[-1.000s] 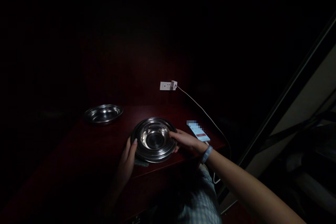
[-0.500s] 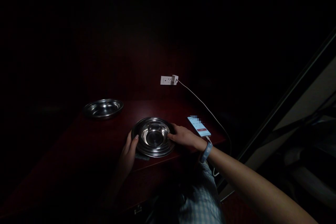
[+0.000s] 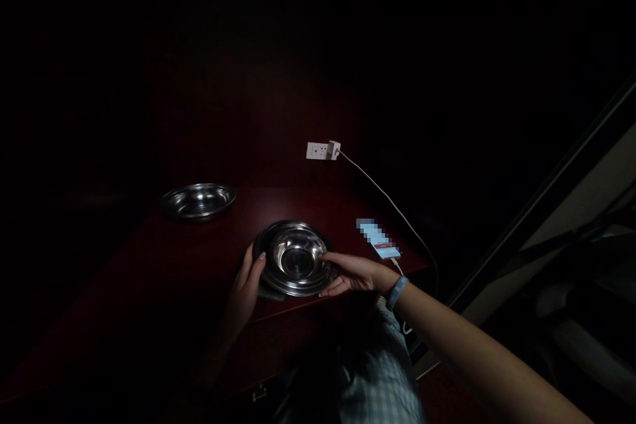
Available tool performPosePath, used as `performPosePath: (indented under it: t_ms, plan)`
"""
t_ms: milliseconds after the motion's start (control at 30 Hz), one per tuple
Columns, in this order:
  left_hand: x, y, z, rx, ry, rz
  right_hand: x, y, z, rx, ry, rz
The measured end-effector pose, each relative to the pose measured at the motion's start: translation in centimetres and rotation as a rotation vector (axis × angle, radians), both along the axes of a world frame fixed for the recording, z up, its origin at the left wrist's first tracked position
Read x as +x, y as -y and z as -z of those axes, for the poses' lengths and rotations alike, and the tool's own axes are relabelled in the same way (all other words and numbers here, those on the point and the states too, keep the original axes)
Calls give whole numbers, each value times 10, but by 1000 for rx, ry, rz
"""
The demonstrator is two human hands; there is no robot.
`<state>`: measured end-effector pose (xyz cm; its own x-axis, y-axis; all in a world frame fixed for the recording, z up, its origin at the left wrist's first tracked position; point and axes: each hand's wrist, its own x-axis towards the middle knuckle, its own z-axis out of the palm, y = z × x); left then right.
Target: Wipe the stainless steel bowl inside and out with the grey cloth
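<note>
Near the front edge of the dark red table (image 3: 228, 238) is a wide, shiny steel plate (image 3: 278, 283), with a smaller round steel bowl shape (image 3: 298, 264) at its middle. Whether that is a separate bowl I cannot tell. My left hand (image 3: 249, 281) grips the left rim, thumb on top. On the right side my right hand (image 3: 355, 273) has its thumb over the rim and its other fingers underneath. Part of a dark grey cloth-like piece (image 3: 271, 294) shows below the plate's lower left edge.
Another steel plate (image 3: 199, 202) lies at the back left. A phone (image 3: 381, 245) with a lit screen lies on the right, its white cable (image 3: 380, 187) running to a charger in the wall socket (image 3: 317, 151). Surroundings are very dark.
My right hand has turned from lying over the right rim to holding it with fingers below. The plate appears slightly tilted, its right side raised. My left hand keeps its grip.
</note>
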<state>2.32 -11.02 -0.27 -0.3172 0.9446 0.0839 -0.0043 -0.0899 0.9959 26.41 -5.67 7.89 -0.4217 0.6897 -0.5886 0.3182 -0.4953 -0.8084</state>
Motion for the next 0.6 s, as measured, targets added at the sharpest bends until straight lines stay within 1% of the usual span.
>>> performPosePath:
  t_ms: [33,100,167,233,333,400,500,533,600]
  plan:
    - [-1,-1,-1,-23,29,-1,-1,1,2,-55,-51,15]
    - [-4,-3,-3,-62,93,12,-4,3,3,-103,-109,53]
    - [-6,-4,-4,-86,146,30,-8,5,1,-121,-133,76]
    - [-7,-3,-4,-77,168,17,-13,8,-1,-105,-169,106]
    - [-4,0,-4,-13,176,-45,-19,13,-4,11,-217,173]
    - [-2,1,-5,-8,192,-61,-22,15,-6,108,-215,210]
    - [0,2,-5,-5,225,-54,-22,13,-9,184,-190,216]
    - [0,2,-5,10,234,-35,-21,11,-10,198,-172,210]
    - [2,2,-5,58,225,2,-15,4,-13,272,-114,210]
